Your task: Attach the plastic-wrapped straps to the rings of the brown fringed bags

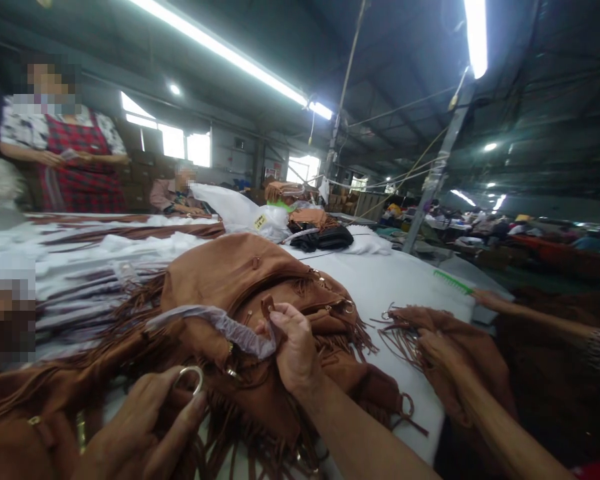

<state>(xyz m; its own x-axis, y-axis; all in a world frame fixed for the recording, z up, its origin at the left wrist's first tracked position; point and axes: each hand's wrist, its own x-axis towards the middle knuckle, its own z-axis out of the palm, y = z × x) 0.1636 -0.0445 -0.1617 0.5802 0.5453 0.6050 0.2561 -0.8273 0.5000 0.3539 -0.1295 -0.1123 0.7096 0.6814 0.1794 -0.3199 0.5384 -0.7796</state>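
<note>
At the lower left, my left hand [147,427] is closed, with thumb and forefinger on a metal ring [193,380] by the brown fabric. My right hand [297,350] pinches the end of a brown strap [267,307], whose tip stands up above the fingers. Clear plastic wrap [220,327] covers a length of strap that runs left from this hand. Behind both hands lies a brown fringed bag [220,263] with metal fittings. More brown fringed pieces [365,383] are heaped beneath and beside my right hand.
On the right, a co-worker's hand [437,350] rests on another brown fringed bag [475,353]; another hand [485,300] holds a green comb [453,283]. Wrapped strips [95,293] cover the table's left side. A metal post [433,180] stands beyond. A person in a checked apron [83,163] stands back left.
</note>
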